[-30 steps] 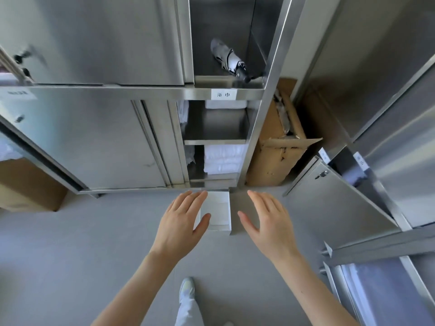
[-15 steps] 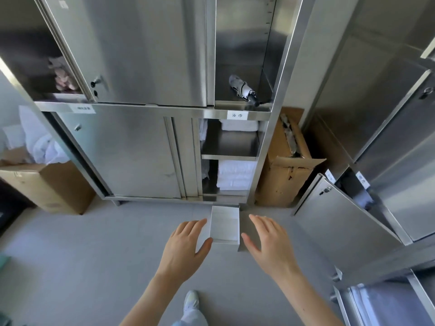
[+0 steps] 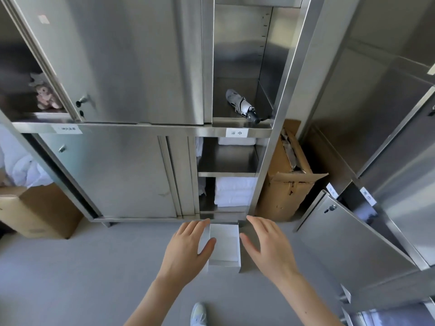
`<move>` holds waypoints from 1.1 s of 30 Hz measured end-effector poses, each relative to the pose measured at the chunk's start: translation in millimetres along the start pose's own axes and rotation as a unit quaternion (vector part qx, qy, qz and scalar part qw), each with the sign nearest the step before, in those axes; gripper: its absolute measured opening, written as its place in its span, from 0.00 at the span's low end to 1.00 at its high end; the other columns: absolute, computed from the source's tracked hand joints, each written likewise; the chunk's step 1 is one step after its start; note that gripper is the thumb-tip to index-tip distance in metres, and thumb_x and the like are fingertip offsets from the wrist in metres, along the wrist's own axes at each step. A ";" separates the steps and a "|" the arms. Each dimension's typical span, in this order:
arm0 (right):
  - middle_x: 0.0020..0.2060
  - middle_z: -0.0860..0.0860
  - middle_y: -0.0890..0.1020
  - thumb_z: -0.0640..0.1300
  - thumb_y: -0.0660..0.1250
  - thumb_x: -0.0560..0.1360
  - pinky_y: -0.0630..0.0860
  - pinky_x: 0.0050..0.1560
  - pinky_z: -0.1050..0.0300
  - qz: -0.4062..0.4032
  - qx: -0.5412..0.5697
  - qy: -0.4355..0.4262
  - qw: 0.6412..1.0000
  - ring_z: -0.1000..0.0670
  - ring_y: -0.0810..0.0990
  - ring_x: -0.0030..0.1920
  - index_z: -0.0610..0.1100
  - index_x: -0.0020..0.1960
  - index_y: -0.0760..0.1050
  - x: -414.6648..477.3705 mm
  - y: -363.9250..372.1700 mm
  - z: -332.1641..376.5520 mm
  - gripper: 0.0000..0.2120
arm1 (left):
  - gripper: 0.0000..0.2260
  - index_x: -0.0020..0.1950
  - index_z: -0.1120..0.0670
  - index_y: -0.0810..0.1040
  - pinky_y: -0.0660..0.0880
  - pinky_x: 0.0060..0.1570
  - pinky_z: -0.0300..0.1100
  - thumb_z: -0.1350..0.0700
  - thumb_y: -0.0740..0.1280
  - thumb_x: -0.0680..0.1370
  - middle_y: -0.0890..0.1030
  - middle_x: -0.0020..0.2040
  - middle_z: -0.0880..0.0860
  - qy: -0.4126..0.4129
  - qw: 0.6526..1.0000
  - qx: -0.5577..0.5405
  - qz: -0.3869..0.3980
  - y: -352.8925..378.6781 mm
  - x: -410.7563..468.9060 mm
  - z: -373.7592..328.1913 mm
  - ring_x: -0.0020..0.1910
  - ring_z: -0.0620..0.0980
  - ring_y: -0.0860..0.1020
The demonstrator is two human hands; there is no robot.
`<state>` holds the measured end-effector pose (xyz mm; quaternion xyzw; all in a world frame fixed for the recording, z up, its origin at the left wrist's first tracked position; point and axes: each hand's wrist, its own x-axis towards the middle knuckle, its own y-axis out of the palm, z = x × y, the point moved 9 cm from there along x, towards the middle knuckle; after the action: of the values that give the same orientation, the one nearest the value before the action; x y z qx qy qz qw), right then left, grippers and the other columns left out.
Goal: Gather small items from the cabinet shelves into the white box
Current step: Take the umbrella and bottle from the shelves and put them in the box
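Underfoot, a grey floor (image 3: pixel 70 278) ran up to a stainless steel cabinet (image 3: pixel 122 67) filling the view from 10 to 1 o'clock. A folded umbrella (image 3: pixel 242 105) lay on an open shelf at 12 o'clock, with stacked white towels (image 3: pixel 233 191) two shelves below. A plush toy (image 3: pixel 46 94) sat in the compartment at 10 o'clock. Cardboard boxes stood at 9 o'clock (image 3: pixel 35 215) and 2 o'clock (image 3: pixel 284 184). The white box (image 3: pixel 224 245) rested on the floor at centre, just before the cabinet base. The left hand (image 3: pixel 186 250) and right hand (image 3: pixel 268 248) flanked it, fingers spread, palms down, holding nothing.
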<state>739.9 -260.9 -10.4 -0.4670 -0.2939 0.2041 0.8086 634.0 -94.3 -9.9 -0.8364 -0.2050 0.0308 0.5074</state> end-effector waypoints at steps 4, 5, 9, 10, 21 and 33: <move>0.59 0.54 0.81 0.61 0.56 0.77 0.72 0.57 0.64 -0.030 0.008 0.002 1.000 0.53 0.78 0.60 0.46 0.66 0.76 64.6 -7.7 6.0 0.25 | 0.24 0.69 0.47 0.71 0.70 0.53 0.34 0.39 0.55 0.77 0.76 0.60 0.41 0.022 1.000 -0.013 -0.012 -14.5 66.6 7.4 0.60 0.43 0.72; 0.59 0.54 0.81 0.61 0.56 0.77 0.71 0.57 0.64 -0.037 0.012 0.002 0.999 0.53 0.78 0.60 0.46 0.65 0.76 81.9 -9.8 7.1 0.26 | 0.23 0.69 0.47 0.71 0.70 0.53 0.33 0.39 0.55 0.77 0.76 0.60 0.41 0.031 0.999 -0.016 -0.015 -19.8 84.1 8.2 0.60 0.43 0.72; 0.60 0.54 0.81 0.62 0.56 0.78 0.69 0.56 0.67 -0.068 0.025 0.018 0.997 0.54 0.78 0.61 0.47 0.66 0.75 144.3 -20.8 4.1 0.26 | 0.21 0.69 0.47 0.70 0.66 0.54 0.31 0.42 0.59 0.78 0.75 0.61 0.41 0.076 0.996 -0.027 -0.029 -45.7 153.0 4.1 0.61 0.42 0.71; 0.60 0.54 0.81 0.61 0.58 0.78 0.68 0.56 0.69 -0.080 0.027 0.022 0.996 0.54 0.78 0.61 0.47 0.66 0.75 158.5 -24.9 2.3 0.25 | 0.20 0.70 0.48 0.70 0.65 0.55 0.31 0.43 0.61 0.79 0.75 0.62 0.41 0.084 0.995 -0.033 -0.035 -52.8 170.3 2.4 0.62 0.42 0.71; 0.61 0.53 0.80 0.55 0.66 0.78 0.71 0.56 0.65 -0.128 0.015 0.034 0.991 0.53 0.77 0.62 0.47 0.67 0.74 286.9 -57.5 -35.5 0.21 | 0.18 0.68 0.47 0.72 0.69 0.54 0.34 0.45 0.61 0.79 0.76 0.62 0.42 0.150 0.984 -0.053 -0.076 -75.9 319.0 -30.9 0.62 0.43 0.71; 0.58 0.50 0.83 0.60 0.59 0.77 0.69 0.53 0.69 -0.115 0.037 -0.028 0.992 0.49 0.82 0.57 0.46 0.64 0.78 396.2 -60.0 -124.4 0.24 | 0.19 0.70 0.47 0.69 0.68 0.54 0.32 0.45 0.61 0.80 0.75 0.63 0.44 0.075 0.995 -0.014 -0.059 -15.5 447.9 -53.2 0.62 0.43 0.71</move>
<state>1120.8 -129.3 106.2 -0.3936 -0.3605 0.1338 0.8349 1052.4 35.0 99.1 -0.8300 -0.2160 -0.0648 0.5102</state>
